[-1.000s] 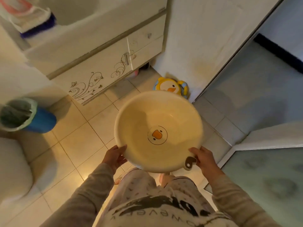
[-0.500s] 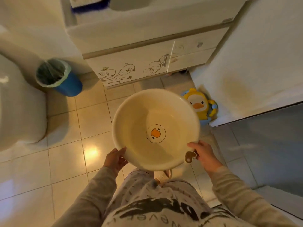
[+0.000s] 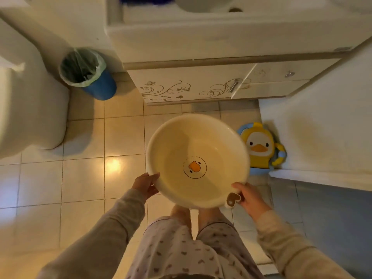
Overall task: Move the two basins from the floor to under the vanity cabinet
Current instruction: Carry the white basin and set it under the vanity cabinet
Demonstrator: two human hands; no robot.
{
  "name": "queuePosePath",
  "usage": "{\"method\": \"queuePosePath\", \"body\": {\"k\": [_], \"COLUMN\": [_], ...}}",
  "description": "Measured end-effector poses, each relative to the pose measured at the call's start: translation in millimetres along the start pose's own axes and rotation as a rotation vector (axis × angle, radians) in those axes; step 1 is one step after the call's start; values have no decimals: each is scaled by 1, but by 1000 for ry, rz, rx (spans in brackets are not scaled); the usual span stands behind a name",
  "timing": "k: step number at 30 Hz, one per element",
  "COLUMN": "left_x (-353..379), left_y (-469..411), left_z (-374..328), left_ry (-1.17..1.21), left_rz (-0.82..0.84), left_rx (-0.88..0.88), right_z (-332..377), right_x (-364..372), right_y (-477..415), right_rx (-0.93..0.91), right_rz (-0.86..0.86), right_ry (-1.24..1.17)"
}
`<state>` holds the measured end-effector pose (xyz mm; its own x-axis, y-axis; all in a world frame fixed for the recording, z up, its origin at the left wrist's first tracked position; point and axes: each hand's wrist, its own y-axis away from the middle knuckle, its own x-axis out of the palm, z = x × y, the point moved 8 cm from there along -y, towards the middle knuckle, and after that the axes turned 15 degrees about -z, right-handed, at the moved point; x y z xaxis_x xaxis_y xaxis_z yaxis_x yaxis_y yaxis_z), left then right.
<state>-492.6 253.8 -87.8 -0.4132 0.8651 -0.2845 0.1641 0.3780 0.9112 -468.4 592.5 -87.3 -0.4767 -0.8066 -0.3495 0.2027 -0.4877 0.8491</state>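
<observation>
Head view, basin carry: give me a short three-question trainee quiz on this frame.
1. True or false: the round cream plastic basin with the duck face rests on the tiled floor.
2. Which hand grips the rim beside the brown heart-shaped tab? A left hand B right hand
3. Fill in: the blue bin with the green liner stands to the ___ of the white vanity cabinet in the picture.

Key: 1 false, both hands hold it up; 2 B; 3 left.

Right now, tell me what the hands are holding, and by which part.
Both hold the round cream plastic basin by its near rim: left hand at the left edge, right hand beside its brown heart-shaped tab.
</observation>
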Motion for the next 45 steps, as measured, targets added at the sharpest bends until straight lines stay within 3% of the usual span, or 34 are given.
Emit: {"method": "queuePosePath", "body": {"k": [7, 12, 19, 26, 34, 41, 45], "left_x": [25, 71, 149, 228, 282, 285, 247], "left_y": [-63, -161, -344, -470, -531, -528, -488], "left_z": [26, 57, 60, -27, -124, -119, -95], "left_ry": [89, 152, 202, 235, 240, 130, -60], "left_rz": [-77, -88, -33, 74, 96, 105, -35], "left_rx": [-116, -135, -11, 180, 329, 322, 245], "right_z": [3, -11, -43, 29, 106, 103, 87], "right_x": [36, 80, 186, 289, 367, 362, 321], "right_y": [-73, -193, -376, -493, -541, -537, -507], "right_rx": [8, -4, -48, -207, -281, -307, -261], "right_rz": [30, -4, 49, 83, 135, 143, 93], "right_ry": [182, 268, 211, 143, 76, 158, 347]}}
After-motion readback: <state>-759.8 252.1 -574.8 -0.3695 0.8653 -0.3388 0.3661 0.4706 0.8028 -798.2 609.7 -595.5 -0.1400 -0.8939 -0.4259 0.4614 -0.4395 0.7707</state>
